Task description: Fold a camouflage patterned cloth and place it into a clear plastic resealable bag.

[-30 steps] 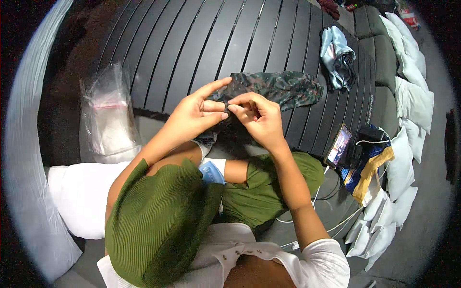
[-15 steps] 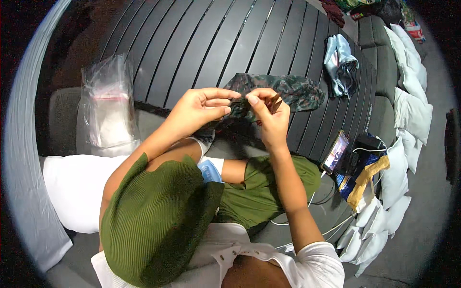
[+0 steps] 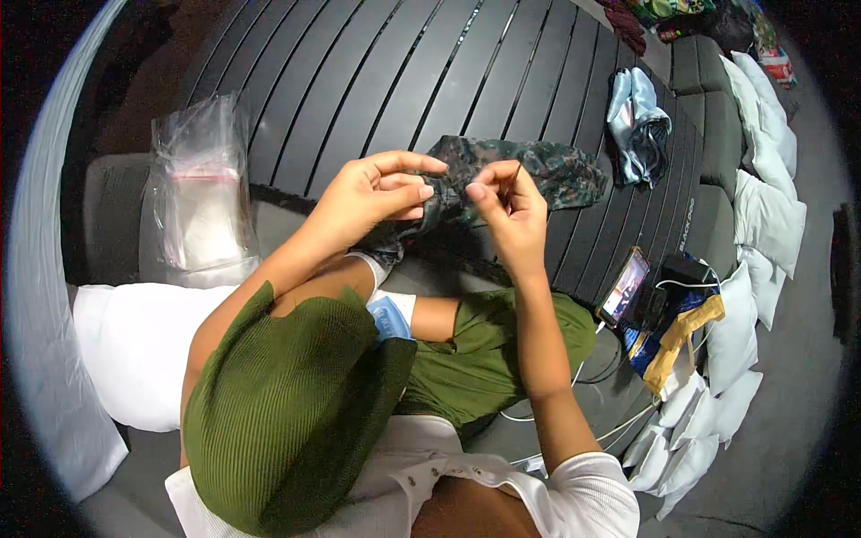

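"Dark slats make up the table (image 3: 359, 72), with a grey seat (image 3: 715, 215) on the right. What just changed?"

"A second ago, the left hand (image 3: 363, 197) and right hand (image 3: 511, 202) were touching at the tips. Now they have a gap between them, so they aren't working on one tiny spot."

"Are the fingers holding anything?"

"Left thumb and pointer are a bit apart, and I can't tell if they grip cloth. Right thumb and pointer bend close together. Something thin and dark pokes up there, too small to name, and I can't tell if it's pinched."

"Where's the camouflage cloth (image 3: 556, 170)?"

"Behind both hands. It's blotchy green, brown and black, and wrinkly. One end lies on the table, and the rest bunches by the near edge."
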A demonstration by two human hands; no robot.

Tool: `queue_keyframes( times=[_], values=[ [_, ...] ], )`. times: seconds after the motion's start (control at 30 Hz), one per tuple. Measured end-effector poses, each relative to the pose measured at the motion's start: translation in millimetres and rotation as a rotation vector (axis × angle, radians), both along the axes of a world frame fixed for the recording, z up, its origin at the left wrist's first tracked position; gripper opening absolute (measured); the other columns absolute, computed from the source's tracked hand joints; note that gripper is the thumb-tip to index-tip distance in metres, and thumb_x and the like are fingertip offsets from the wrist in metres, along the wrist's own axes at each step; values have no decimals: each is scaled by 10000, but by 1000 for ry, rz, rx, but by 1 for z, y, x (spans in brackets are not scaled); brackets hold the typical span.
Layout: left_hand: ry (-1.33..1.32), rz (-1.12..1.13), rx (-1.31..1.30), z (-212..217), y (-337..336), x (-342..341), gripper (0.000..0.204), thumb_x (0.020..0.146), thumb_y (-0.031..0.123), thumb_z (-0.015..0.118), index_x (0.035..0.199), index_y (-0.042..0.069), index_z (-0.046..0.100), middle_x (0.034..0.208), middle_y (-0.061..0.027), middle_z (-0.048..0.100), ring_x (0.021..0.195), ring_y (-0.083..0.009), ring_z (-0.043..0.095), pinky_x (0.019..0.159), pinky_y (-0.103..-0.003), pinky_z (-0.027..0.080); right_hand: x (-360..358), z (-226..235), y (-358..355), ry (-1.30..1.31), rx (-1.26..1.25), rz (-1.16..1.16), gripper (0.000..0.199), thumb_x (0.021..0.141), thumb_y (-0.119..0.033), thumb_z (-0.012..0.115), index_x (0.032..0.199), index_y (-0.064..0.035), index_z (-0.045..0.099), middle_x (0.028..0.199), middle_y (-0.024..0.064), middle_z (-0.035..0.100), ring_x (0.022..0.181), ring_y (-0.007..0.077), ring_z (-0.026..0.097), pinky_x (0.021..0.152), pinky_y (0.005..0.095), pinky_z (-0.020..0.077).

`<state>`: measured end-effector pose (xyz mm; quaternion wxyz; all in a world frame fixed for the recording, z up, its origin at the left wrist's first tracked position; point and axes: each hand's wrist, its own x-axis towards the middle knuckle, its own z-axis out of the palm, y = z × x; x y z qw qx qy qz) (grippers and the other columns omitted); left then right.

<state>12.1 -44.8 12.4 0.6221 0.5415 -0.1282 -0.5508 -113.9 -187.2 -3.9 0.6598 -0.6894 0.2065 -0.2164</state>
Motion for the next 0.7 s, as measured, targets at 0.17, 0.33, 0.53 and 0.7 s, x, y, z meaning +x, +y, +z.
queue_keyframes(
  times=[0.17,0.33,0.53,0.7],
  values=[
    [-12,27,-2,-2,3,3,282,815,93,590,1086,21,561,908,-9,610,779,-34,568,698,-164,482,-3,10,-5,169,-49,41,198,725,-114,690,789,-20,529,581,-45,453,518,8,355,466,169,293],
    [8,29,-39,1,3,1,319,807,60,588,1118,17,532,921,-24,607,808,-48,571,718,-180,483,0,14,18,117,-397,-4,165,710,-48,686,846,-40,593,543,-74,395,493,-4,325,428,168,242],
    [-140,19,-114,1,0,-2,427,780,4,594,1187,13,468,917,-55,607,831,-85,579,761,-211,475,-1,3,20,-16,-700,-37,158,711,-49,676,848,-48,597,560,-5,487,459,54,399,427,193,322],
    [-149,-12,-115,1,0,-1,457,768,-12,595,1203,8,457,905,-55,604,830,-80,574,757,-202,465,0,1,16,-85,-952,-7,214,639,-31,682,829,-57,587,628,53,573,493,154,538,462,254,420]
  ],
)
